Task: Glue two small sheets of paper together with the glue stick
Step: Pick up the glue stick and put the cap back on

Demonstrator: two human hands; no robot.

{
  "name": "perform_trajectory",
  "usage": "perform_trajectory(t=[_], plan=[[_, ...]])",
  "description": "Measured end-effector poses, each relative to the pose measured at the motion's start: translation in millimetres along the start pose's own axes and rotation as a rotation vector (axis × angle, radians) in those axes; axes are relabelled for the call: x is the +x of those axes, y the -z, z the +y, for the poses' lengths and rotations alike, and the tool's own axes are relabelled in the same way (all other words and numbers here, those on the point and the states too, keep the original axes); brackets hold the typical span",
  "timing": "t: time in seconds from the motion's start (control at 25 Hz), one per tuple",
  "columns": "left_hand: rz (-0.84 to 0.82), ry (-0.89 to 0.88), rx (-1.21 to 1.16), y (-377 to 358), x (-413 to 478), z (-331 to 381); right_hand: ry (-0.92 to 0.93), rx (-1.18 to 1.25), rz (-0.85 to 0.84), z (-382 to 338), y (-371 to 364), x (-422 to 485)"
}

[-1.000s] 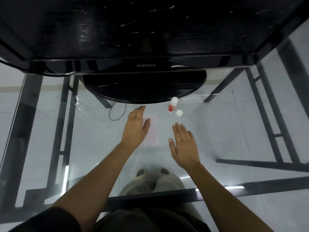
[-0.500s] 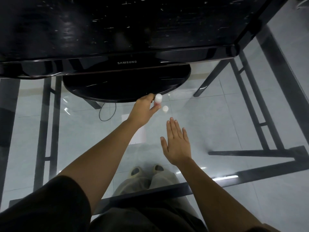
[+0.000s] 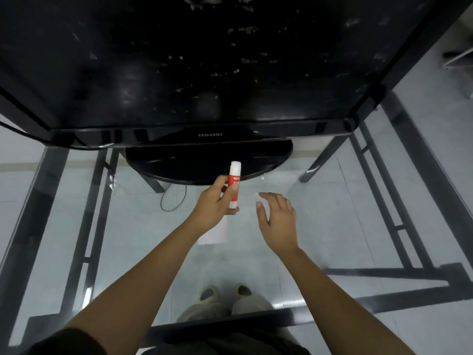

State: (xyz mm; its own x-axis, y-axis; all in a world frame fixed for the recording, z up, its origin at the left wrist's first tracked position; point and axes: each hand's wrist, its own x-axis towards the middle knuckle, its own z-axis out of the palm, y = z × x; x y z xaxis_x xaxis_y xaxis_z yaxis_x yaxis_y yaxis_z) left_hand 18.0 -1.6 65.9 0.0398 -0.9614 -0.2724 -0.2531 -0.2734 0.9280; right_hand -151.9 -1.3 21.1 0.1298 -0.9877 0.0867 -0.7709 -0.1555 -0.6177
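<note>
My left hand (image 3: 213,208) grips a white glue stick with a red label (image 3: 234,184) and holds it upright above the glass table (image 3: 340,226). A small white sheet of paper (image 3: 214,233) lies flat on the glass, partly hidden under that hand and wrist. My right hand (image 3: 279,219) hovers just right of the paper, fingers apart and slightly curled. Its fingertips are at a small blurred white cap (image 3: 257,194); whether they touch it I cannot tell.
A black Samsung monitor (image 3: 210,73) fills the far side, its round base (image 3: 268,160) standing on the glass just behind the glue stick. A thin black cable (image 3: 170,201) loops left of my left hand. Dark table-frame bars and my feet show through the glass.
My left hand left the paper, reached to the glue stick near the monitor base and picked it up; it now holds the stick upright. My right hand moved forward toward the white cap.
</note>
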Motion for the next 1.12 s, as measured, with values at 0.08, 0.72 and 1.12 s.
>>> perform_trajectory(t=[0.08, 0.72, 1.12], plan=[[0.030, -0.005, -0.102, 11, -8, 14, -0.001, 0.098, 0.040, -22, 19, 26], [0.165, -0.114, -0.441, 42, -37, 62, -0.182, 0.760, -0.336, -118, 82, 69], [0.161, 0.040, -0.823, 29, -44, 59, -0.157, 0.890, -0.272, -124, 83, 56]])
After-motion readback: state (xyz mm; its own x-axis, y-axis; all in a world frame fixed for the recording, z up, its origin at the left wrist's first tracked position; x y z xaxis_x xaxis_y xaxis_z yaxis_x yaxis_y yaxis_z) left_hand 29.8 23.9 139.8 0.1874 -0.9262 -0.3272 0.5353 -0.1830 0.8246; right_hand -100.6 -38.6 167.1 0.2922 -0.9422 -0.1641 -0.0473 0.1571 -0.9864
